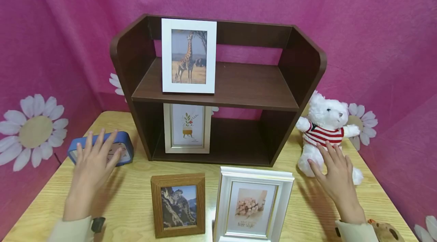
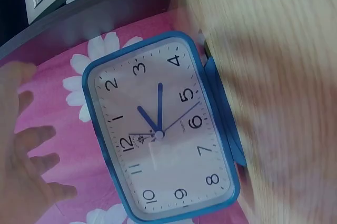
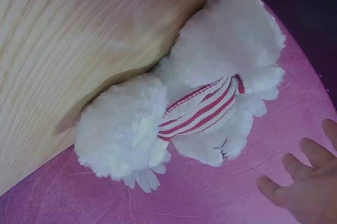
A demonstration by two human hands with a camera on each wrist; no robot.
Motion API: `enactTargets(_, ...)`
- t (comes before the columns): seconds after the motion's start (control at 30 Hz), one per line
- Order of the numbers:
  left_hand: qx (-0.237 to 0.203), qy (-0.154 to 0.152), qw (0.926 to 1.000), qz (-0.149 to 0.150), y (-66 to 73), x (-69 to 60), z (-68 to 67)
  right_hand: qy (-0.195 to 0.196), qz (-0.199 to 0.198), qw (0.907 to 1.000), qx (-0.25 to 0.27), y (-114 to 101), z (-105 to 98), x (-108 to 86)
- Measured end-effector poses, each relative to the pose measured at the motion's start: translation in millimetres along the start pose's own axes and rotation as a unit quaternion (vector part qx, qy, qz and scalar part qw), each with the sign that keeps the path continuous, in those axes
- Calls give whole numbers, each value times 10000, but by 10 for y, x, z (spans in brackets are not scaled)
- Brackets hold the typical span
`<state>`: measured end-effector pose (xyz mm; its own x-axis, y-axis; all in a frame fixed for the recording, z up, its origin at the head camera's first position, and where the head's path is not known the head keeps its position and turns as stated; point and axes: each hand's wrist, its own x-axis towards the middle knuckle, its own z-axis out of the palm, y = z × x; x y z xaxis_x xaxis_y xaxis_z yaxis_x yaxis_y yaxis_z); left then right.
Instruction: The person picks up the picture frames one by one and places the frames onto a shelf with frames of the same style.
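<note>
My left hand [image 1: 92,166] hovers with spread fingers in front of a blue desk clock [image 1: 128,151], covering part of its face. In the left wrist view, the white clock dial [image 2: 168,161] faces the camera, and the fingers are apart from it. Over on the right, my right hand [image 1: 337,173] is held out, fingers extended, before a white teddy bear [image 1: 328,115] in a red-and-white striped shirt. The right wrist view shows a gap between that hand [image 3: 310,182] and the bear [image 3: 226,40]. Neither hand holds anything.
A dark brown two-tier shelf [image 1: 252,86] holds a giraffe picture frame [image 1: 189,56] above and a plant picture frame [image 1: 187,128] below. Before it stand a wooden frame [image 1: 179,230] and a white frame [image 1: 252,211]. A brown spotted object [image 1: 385,231] is partly visible at bottom right.
</note>
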<state>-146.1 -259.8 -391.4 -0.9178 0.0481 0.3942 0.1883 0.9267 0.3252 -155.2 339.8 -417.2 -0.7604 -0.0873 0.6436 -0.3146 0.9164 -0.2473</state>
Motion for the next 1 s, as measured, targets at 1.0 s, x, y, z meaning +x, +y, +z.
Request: enactTargets(1.0, -1924, 1469, 9698, -285, 406, 377, 218, -161, 77, 9829, 1833, -410, 12, -137)
